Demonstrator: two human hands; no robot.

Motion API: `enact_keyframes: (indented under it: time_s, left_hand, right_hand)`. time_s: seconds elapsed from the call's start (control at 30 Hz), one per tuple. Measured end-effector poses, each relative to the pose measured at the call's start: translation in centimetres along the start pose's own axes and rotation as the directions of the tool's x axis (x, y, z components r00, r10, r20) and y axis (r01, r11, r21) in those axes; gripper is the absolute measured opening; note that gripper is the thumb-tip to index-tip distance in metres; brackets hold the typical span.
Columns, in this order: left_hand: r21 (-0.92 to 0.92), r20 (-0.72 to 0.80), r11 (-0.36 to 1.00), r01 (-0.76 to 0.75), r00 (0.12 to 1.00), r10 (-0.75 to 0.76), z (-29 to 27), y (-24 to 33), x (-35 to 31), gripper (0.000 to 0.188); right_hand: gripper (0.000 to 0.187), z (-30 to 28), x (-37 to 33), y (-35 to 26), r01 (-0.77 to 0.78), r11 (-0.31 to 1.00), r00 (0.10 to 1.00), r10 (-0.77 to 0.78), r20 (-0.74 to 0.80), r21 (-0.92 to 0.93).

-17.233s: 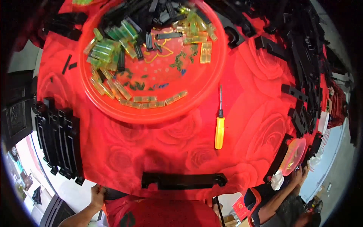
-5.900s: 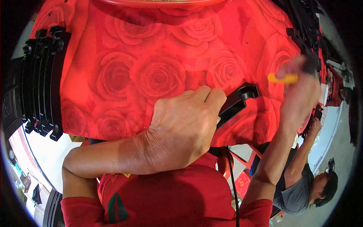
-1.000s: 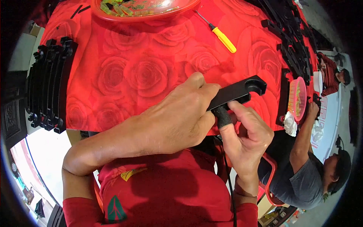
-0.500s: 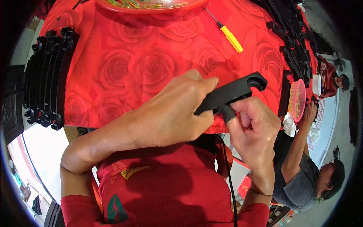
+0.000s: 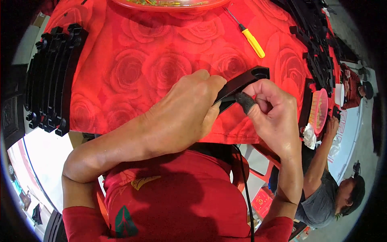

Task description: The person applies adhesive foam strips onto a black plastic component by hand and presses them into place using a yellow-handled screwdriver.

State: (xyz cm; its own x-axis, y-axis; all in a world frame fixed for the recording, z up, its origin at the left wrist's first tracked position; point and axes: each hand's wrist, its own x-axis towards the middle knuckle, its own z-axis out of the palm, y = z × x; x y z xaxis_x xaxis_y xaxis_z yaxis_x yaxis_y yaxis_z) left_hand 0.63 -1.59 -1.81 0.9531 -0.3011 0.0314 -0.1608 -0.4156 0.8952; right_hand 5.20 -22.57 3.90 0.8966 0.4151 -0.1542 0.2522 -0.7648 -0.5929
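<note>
My left hand point(image 5: 183, 107) grips one end of a long black plastic part point(image 5: 242, 80) with a hooked, notched far end. Its fingers wrap over the part and hide that end. On the other side my right hand point(image 5: 276, 111) is closed around the part's middle, its thumb in a dark finger cover point(image 5: 244, 101) pressing along the near edge. The part is held tilted above the red rose-patterned tablecloth point(image 5: 169, 70). Whether the right fingers hold anything small besides is hidden.
A yellow-handled screwdriver point(image 5: 253, 42) lies beyond my hands. Stacked black parts point(image 5: 56, 80) stand at the left, with more black parts point(image 5: 320, 60) piled at the right. A tray point(image 5: 169, 7) of small yellowish pieces is at the far edge; a pink basket point(image 5: 321, 107) sits near a co-worker point(image 5: 322, 193).
The black part has been turned so its narrow side shows more, and its hooked end has shifted left. My right thumb has moved up against its edge.
</note>
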Motion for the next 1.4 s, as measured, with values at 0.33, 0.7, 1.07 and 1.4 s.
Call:
enact_keyframes:
  time_s: [0.33, 0.7, 1.07, 1.4]
  left_hand:
    - [0.05, 0.027, 0.998, 0.023, 0.999, -0.025, 0.7, 0.0, -0.3, 0.027]
    - [0.053, 0.062, 0.994, 0.097, 0.993, -0.1, 0.3, 0.9, -0.2, 0.018]
    - [0.168, 0.091, 0.972, 0.167, 0.979, -0.184, 0.1, 1.9, 0.4, 0.024]
    - [0.133, 0.118, 0.973, 0.187, 0.972, -0.203, -0.6, 1.6, 1.1, 0.022]
  right_hand:
    - [0.01, -0.7, 1.4, 0.3, -0.066, 0.994, 0.986, 0.052, 0.157, 0.082]
    - [0.008, 0.6, 0.3, -0.2, -0.127, 0.988, 0.992, 0.124, 0.033, 0.089]
    - [0.005, 2.4, -0.7, 1.3, -0.138, 0.911, 0.984, 0.169, -0.047, 0.388]
    - [0.005, 2.6, 0.0, 1.5, -0.163, 0.771, 0.976, 0.216, -0.013, 0.616]
